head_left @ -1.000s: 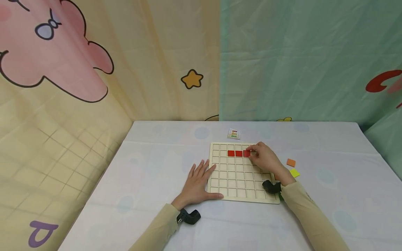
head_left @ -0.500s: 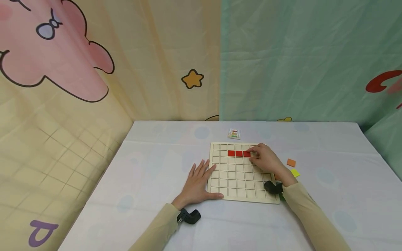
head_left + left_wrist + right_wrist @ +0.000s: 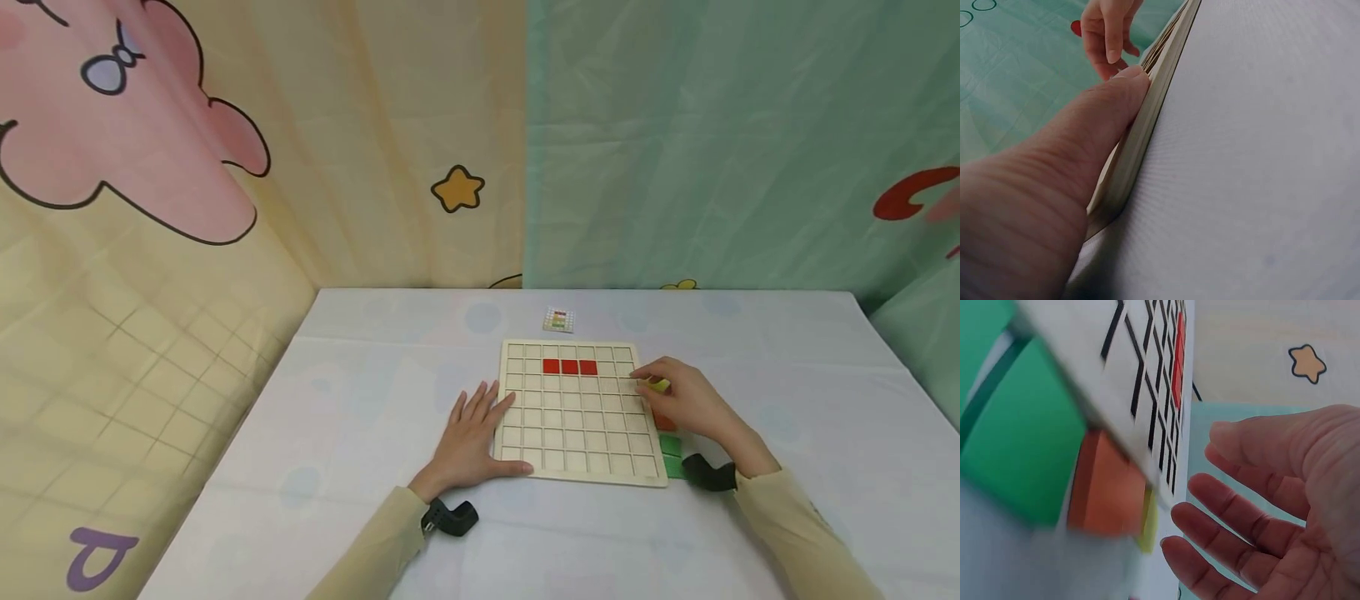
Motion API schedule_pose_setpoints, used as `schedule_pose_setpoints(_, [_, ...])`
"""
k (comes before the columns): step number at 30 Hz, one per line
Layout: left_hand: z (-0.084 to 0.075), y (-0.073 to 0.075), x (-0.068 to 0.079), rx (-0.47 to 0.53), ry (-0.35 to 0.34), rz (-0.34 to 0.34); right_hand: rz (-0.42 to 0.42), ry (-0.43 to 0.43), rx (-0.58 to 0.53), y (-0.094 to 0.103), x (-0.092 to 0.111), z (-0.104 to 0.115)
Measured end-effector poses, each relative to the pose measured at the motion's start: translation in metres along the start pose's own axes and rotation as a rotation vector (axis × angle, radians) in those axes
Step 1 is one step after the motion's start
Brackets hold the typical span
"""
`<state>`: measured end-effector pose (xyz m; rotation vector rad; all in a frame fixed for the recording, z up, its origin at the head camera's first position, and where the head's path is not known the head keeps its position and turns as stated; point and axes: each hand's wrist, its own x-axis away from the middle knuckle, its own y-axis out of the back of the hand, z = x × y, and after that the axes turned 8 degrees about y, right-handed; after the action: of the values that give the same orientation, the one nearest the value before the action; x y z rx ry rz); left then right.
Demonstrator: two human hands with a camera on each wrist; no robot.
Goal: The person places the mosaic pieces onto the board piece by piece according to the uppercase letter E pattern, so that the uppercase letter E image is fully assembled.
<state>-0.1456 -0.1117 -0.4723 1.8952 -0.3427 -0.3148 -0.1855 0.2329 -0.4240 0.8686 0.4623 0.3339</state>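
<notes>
A pale wooden grid board (image 3: 555, 433) lies on the table, with three red square tiles (image 3: 570, 367) side by side in its second row from the back. My left hand (image 3: 467, 446) is spread at the board's left front corner, its thumb resting on the front rim in the left wrist view. At the right edge hovers my right hand (image 3: 690, 404), fingers loosely bent; in the right wrist view nothing shows between them. Below and beside that hand lie a yellow tile (image 3: 660, 385), orange tiles (image 3: 664, 422) and green tiles (image 3: 671, 465), partly hidden by the hand.
A small printed card (image 3: 558, 320) with a coloured grid pattern lies behind the board. White cloth with faint dots covers the table (image 3: 360, 367). Printed curtains (image 3: 675, 150) hang at the back and sides.
My right hand has let go of the third red tile, which sits in its row, and has moved right and toward me to the board's right edge. My left hand stays put.
</notes>
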Motion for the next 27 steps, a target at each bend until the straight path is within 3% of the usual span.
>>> schedule_pose_setpoints(9, [0.001,0.0,0.0,-0.001,-0.001,-0.007,-0.033,-0.086,0.075,0.014,0.02,-0.01])
schedule_pose_setpoints(18, [0.001,-0.001,0.0,0.006,-0.018,-0.018,-0.007,-0.194,0.148,0.01,0.014,-0.014])
schedule_pose_setpoints(27, [0.0,0.001,0.0,0.007,-0.001,-0.002,0.022,-0.228,0.186,0.007,0.006,-0.016])
